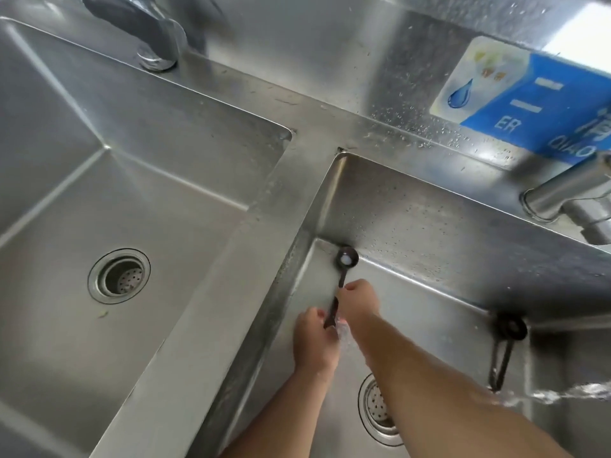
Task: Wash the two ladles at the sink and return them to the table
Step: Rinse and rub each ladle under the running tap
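Bright daylight, steel glare upper right, edges blurred, warped.

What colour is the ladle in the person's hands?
Black, or very dark; the ladle shows best in the head view.

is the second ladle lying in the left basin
No, the second ladle leans in the right basin, the same one where both hands work on the first ladle; the left basin holds no ladle.

The single head view looks steeply down and forward from above the person's arms, tilted so the steel counter runs diagonally. It sits close over the right basin [429,226], where both hands [358,300] meet near centre. The left basin [185,180] spreads beyond the hands' left side, the backsplash [330,44] beyond them.
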`<state>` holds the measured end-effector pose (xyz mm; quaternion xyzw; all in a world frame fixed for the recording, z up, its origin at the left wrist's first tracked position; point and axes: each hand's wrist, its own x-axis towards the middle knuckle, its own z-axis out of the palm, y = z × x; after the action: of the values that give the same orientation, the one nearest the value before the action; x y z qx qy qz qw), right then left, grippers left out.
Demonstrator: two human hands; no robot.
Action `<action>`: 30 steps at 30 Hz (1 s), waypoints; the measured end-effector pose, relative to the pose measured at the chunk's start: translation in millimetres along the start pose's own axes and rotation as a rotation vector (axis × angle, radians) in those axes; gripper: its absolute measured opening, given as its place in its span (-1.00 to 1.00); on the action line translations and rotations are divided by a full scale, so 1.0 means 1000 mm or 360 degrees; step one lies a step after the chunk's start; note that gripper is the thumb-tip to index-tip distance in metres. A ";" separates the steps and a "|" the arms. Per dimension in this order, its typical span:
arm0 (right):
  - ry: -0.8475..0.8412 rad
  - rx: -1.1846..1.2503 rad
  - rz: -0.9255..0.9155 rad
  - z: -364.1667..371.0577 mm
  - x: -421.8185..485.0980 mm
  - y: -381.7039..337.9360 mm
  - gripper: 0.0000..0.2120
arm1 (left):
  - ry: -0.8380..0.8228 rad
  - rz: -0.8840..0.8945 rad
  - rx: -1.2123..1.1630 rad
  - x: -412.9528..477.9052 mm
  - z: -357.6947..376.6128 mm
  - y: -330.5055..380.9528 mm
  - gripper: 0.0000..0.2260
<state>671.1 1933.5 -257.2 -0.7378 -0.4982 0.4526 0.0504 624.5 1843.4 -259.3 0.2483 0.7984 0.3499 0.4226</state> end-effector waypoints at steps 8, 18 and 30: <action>0.0085 0.0035 0.0066 0.010 0.014 0.004 -0.87 | -0.0022 0.0103 0.0272 0.007 0.010 -0.012 -0.80; -0.0133 0.0316 0.0142 -0.016 -0.007 0.012 -0.88 | -0.0149 -0.0131 0.0028 -0.008 0.011 0.004 -0.83; -0.0343 0.0604 0.0103 -0.087 -0.091 0.025 -0.88 | -0.0600 -0.0505 -0.0913 -0.087 -0.018 0.059 -0.77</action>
<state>742.3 1883.3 -162.7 -0.6781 -0.3825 0.6160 0.1201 660.4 1813.9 -162.8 0.0532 0.6047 0.4375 0.6634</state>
